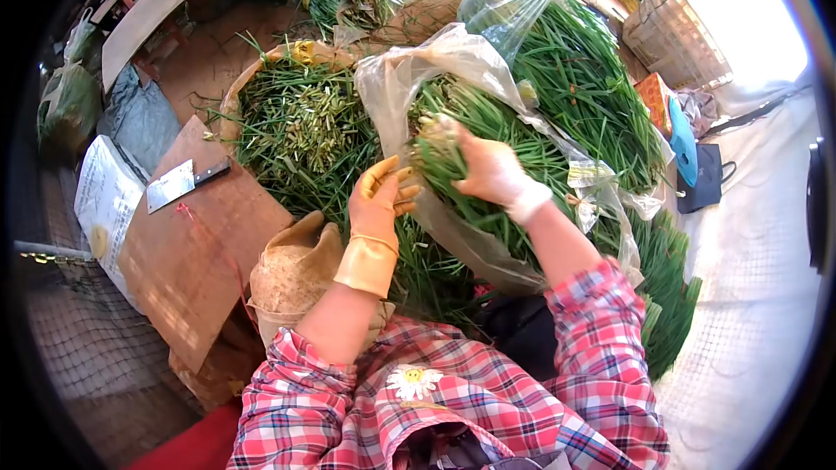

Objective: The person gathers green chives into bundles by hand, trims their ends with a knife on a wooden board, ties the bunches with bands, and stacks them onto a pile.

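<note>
Right hand (pixel 495 176) clasps green bunch (pixel 442 155), left hand (pixel 375 202) empty
I see the bunch slanting up-left (pale ends (pixel 431 128) outermost).

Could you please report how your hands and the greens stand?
Right hand on green stalks, grip blurred; left hand gloved, open, apparently empty. More stalks in clear bag. Knife aside on board; nothing visibly blocking.

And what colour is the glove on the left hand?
Yellow-orange: the glove on the left hand shows best in the head view.
</note>
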The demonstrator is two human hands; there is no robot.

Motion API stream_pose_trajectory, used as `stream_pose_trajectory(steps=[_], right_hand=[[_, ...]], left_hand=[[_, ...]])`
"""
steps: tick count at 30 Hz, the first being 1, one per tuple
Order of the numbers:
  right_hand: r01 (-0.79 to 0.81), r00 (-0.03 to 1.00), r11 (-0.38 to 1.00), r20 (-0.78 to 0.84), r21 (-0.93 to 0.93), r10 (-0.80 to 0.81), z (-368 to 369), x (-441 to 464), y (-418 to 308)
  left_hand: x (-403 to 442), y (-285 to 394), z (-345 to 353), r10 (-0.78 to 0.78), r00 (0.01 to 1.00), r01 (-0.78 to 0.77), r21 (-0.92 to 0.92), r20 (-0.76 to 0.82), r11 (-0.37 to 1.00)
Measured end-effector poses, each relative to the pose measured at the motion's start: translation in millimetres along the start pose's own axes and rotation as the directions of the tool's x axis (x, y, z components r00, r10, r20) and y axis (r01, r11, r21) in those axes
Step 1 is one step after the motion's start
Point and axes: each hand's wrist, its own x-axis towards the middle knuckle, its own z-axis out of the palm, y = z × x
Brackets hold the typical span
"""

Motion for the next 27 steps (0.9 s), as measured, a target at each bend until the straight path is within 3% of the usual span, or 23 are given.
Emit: stream_pose_trajectory(steps=[1, 2, 4, 5, 8, 10, 12, 13, 15, 16, 18, 19, 20, 21, 22, 24, 25, 26, 27], right_hand=[[-0.07, 0.997, 0.993, 0.015, 0.095, 0.069, -19.8, -13.3, 3.7], [-0.018, 0.991, 0.952, -0.119, 0.305, 0.056, -35.1, -29.5, 9.4], [0.042, 0.958, 0.749, -0.239, 0.662, 0.158, -51.7, -53.8, 25.2], [0.044, 0.937, 0.68, -0.266, 0.732, 0.226, -63.7, -64.0, 25.0], [0.108, 0.875, 0.452, -0.3, 0.885, 0.38, -70.5, -83.9, 50.7], [0.087, 0.832, 0.511, -0.345, 0.855, 0.434, -69.9, -96.2, 66.7], [0.135, 0.817, 0.453, -0.357, 0.881, 0.453, -73.6, -110.7, 69.2], [0.132, 0.815, 0.45, -0.355, 0.883, 0.458, -81.1, -117.6, 57.8], [0.197, 0.812, 0.354, -0.354, 0.914, 0.463, -91.8, -120.7, 26.2], [0.165, 0.841, 0.38, -0.332, 0.91, 0.428, -87.1, -116.9, 13.4], [0.372, 0.803, 0.489, -0.538, 0.789, 0.257, -58.6, -107.4, -9.9], [0.394, 0.864, 0.206, -0.437, 0.896, 0.251, -50.0, -108.0, -10.2], [0.366, 0.913, -0.13, -0.329, 0.922, 0.241, -41.6, -108.7, -10.5], [0.297, 0.949, -0.419, -0.217, 0.858, 0.228, -33.2, -109.3, -10.8], [0.11, 0.958, -0.251, -0.035, 0.962, 0.286, -31.1, -113.2, -5.8], [0.29, 0.947, -0.412, -0.196, 0.864, 0.256, -23.5, -112.5, -12.0], [0.249, 0.958, -0.524, -0.128, 0.815, 0.256, -13.5, -109.2, -11.7], [0.302, 0.923, -0.404, -0.16, 0.863, 0.349, -5.5, -106.0, -15.8], [0.193, 0.946, -0.262, -0.109, 0.946, 0.306, -10.1, -105.0, -20.1]], left_hand=[[-2.5, 2.1, 1.6, -0.01, 1.0, 0.01, -0.013, -0.002, 1.0], [-4.8, 0.7, 3.8, -0.009, 1.0, 0.009, -0.014, -0.002, 1.0], [-10.6, -5.1, 10.8, -0.067, 0.996, 0.071, -0.081, 0.056, 0.994], [-15.7, -9.2, 15.1, -0.052, 0.984, 0.063, -0.059, 0.17, 0.996], [-36.2, -10.0, 36.0, -0.106, 0.958, 0.088, 0.078, 0.268, 0.993], [-38.4, -15.4, 39.0, -0.127, 0.956, 0.116, 0.054, 0.263, 0.992], [-43.9, -19.9, 49.1, 0.054, 0.944, -0.11, 0.157, 0.325, 0.981], [-45.8, -13.4, 59.4, 0.181, 0.874, -0.259, 0.117, 0.452, 0.959], [-53.2, 7.5, 83.3, 0.479, 0.574, -0.762, 0.22, 0.664, 0.609], [-51.4, -0.2, 95.2, 0.472, 0.571, -0.76, 0.216, 0.671, 0.613], [-45.2, -22.0, 119.9, 0.457, 0.511, -0.684, 0.023, 0.728, 0.729], [-40.2, -26.0, 123.3, 0.354, 0.617, -0.437, -0.069, 0.703, 0.897], [-27.9, -34.1, 118.9, 0.354, 0.616, -0.446, -0.059, 0.704, 0.893], [-22.1, -32.3, 120.4, 0.364, 0.638, -0.359, -0.156, 0.679, 0.92], [-18.3, -31.9, 119.8, 0.362, 0.668, -0.261, -0.251, 0.65, 0.932], [-1.6, -40.3, 102.6, 0.178, 0.768, -0.077, -0.187, 0.616, 0.979], [-5.5, -40.6, 102.3, 0.216, 0.754, -0.155, -0.152, 0.62, 0.976], [6.1, -55.5, 99.5, 0.287, 0.758, -0.314, -0.058, 0.586, 0.948], [10.8, -60.2, 98.1, 0.266, 0.781, -0.277, -0.069, 0.565, 0.959]])
